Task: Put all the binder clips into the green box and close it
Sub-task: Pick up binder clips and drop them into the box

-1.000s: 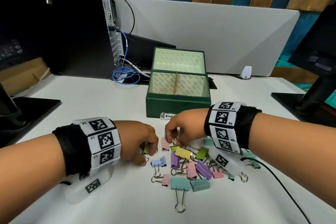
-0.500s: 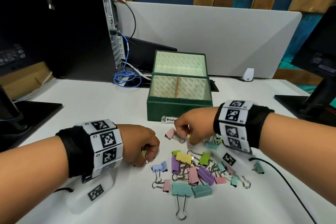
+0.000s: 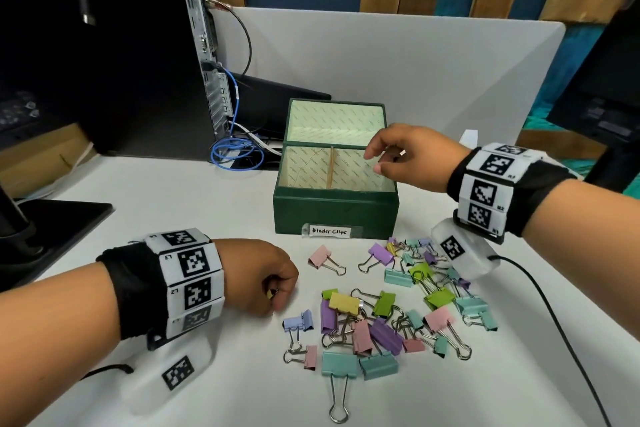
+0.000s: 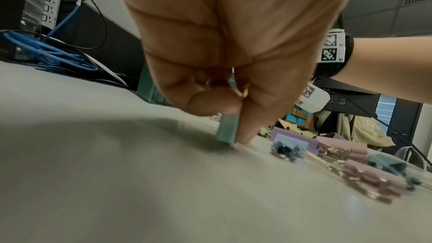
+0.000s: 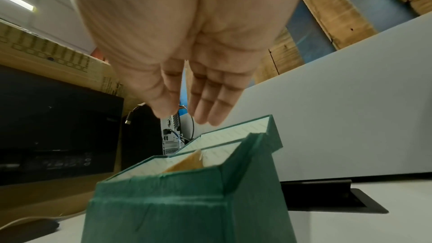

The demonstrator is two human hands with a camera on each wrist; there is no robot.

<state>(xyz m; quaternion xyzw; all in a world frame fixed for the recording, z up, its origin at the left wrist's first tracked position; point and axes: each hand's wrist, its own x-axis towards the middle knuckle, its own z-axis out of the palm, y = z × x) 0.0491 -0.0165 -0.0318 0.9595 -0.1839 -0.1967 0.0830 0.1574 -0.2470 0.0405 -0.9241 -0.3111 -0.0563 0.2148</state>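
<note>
The green box (image 3: pixel 332 211) (image 5: pixel 163 210) stands open at mid-table, lid tilted back, with a "Binder Clips" label (image 3: pixel 329 230) on its front. My right hand (image 3: pixel 375 159) (image 5: pixel 184 115) hovers over its right compartment, fingers straight, holding nothing. Pastel binder clips (image 3: pixel 381 322) (image 4: pixel 327 147) lie heaped in front of the box; a pink clip (image 3: pixel 320 258) lies apart near the label. Left of the heap, my left hand (image 3: pixel 277 291) (image 4: pixel 233 121) is curled on the table, pinching a teal clip (image 4: pixel 226 130) between thumb and forefinger. The box floor is hidden.
A black PC tower (image 3: pixel 138 62) and a coil of blue cable (image 3: pixel 235 152) sit behind the box to the left. Monitor stands flank the table on the left (image 3: pixel 34 218) and the right (image 3: pixel 606 156). A grey divider panel (image 3: pixel 433 73) closes off the back. A black wrist cable (image 3: pixel 554 322) trails over the table.
My right hand has risen from the heap to above the box and its fingers have straightened. My left hand has stayed curled beside the heap.
</note>
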